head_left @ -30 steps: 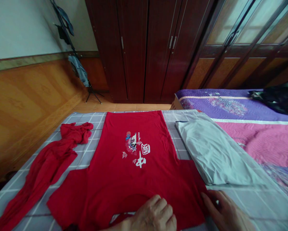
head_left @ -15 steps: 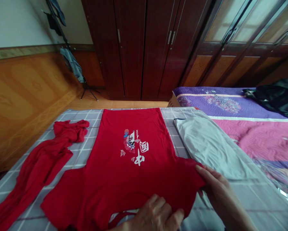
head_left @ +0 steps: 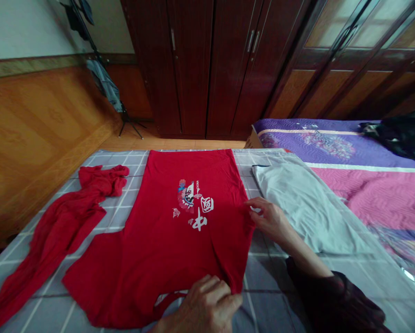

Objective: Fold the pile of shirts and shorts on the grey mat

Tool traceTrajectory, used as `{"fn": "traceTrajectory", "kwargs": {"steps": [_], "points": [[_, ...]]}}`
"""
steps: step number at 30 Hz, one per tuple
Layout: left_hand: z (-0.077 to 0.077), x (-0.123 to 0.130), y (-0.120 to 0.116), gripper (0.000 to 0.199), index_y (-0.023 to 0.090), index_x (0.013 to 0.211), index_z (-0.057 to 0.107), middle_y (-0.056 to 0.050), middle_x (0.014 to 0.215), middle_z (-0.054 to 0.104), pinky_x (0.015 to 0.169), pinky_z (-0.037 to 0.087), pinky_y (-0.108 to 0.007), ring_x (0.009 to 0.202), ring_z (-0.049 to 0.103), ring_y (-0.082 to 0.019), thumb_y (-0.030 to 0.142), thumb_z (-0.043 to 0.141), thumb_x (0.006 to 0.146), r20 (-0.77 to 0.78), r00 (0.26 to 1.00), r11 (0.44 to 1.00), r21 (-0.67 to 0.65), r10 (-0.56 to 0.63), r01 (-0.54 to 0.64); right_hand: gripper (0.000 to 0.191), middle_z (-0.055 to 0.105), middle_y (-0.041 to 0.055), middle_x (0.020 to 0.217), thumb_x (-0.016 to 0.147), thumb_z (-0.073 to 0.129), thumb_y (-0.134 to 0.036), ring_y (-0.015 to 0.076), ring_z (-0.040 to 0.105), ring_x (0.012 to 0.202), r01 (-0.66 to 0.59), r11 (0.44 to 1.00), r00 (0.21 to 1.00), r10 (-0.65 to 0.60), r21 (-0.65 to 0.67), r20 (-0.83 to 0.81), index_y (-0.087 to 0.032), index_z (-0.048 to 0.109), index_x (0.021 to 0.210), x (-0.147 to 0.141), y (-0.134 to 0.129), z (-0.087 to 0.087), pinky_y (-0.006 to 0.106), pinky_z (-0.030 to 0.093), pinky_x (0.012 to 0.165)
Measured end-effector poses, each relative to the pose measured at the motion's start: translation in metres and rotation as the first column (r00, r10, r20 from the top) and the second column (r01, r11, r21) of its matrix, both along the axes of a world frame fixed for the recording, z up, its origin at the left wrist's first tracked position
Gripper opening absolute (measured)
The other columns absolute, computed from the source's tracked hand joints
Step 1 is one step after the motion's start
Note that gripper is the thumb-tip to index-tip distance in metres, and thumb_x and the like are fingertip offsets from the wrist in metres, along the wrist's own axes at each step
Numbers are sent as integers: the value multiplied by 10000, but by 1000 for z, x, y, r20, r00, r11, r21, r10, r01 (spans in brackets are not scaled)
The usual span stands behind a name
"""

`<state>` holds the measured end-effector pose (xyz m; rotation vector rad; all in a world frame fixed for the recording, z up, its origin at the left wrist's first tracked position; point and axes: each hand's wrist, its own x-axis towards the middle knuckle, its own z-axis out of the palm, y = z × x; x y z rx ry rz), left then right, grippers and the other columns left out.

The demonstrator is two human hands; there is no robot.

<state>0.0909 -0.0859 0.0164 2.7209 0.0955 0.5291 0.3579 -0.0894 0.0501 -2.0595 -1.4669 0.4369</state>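
A red T-shirt (head_left: 173, 259) with a white and coloured print lies spread on a grey checked sheet, its neckline towards me. The left-side sleeve (head_left: 93, 263) sticks out flat, while the right-side sleeve no longer shows beyond the body's edge. My left hand (head_left: 210, 300) is closed on the shoulder cloth beside the neckline, its fingertips partly hidden. At the shirt's right edge, my right hand (head_left: 265, 217) pinches the cloth between thumb and fingers.
A crumpled red garment (head_left: 72, 208) lies left of the shirt. To the right is a pale grey folded garment (head_left: 297, 199). Beyond it, a purple and pink bedspread (head_left: 367, 185) bears a dark garment (head_left: 401, 136). A dark red wardrobe (head_left: 190, 69) and a coat stand (head_left: 100, 60) stand behind.
My right hand has moved from the right-side sleeve up and left to the shirt's side edge. That sleeve has gone inward, and a crease runs down the right side.
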Motion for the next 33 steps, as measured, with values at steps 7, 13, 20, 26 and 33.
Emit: {"fn": "traceTrajectory", "kwargs": {"steps": [7,13,20,26,33], "points": [[12,7,-1,343,173,1213,503,-43,970,665,747,502,-281,829,619,-186,238,545,878,-131,991,982,-188,-19,-6,287,639,85,932,764,602,-210,200,596,871,-80,973,960,133,-215,245,-165,693,1033,5,15,-7,276,435,773],[9,4,3,497,160,1324,439,-53,995,652,805,521,-288,872,609,-182,60,473,838,-170,984,958,-269,51,-96,196,651,77,871,773,628,-260,203,602,799,8,975,969,47,-224,241,-153,690,925,17,14,-12,281,420,692],[9,8,9,327,164,1066,598,-67,933,592,718,519,-287,805,580,-184,6,420,841,-77,981,983,-32,177,-180,90,682,37,872,798,607,-251,173,615,811,-50,998,994,54,-45,95,-202,683,791,15,12,-12,262,433,707],[2,5,5,339,160,1036,618,-81,1085,635,766,504,-325,817,590,-195,103,301,928,22,997,994,82,72,-74,182,724,13,826,839,563,-304,162,641,727,-42,998,992,48,54,-121,-213,720,855,7,14,-18,261,441,651],[1,14,24,448,164,1233,566,-70,1246,611,875,500,-348,1000,589,-197,20,313,892,-26,976,963,170,217,-209,154,730,33,835,768,606,-239,185,662,766,-114,993,982,118,33,-149,-191,729,848,10,10,-15,273,479,702]]}}
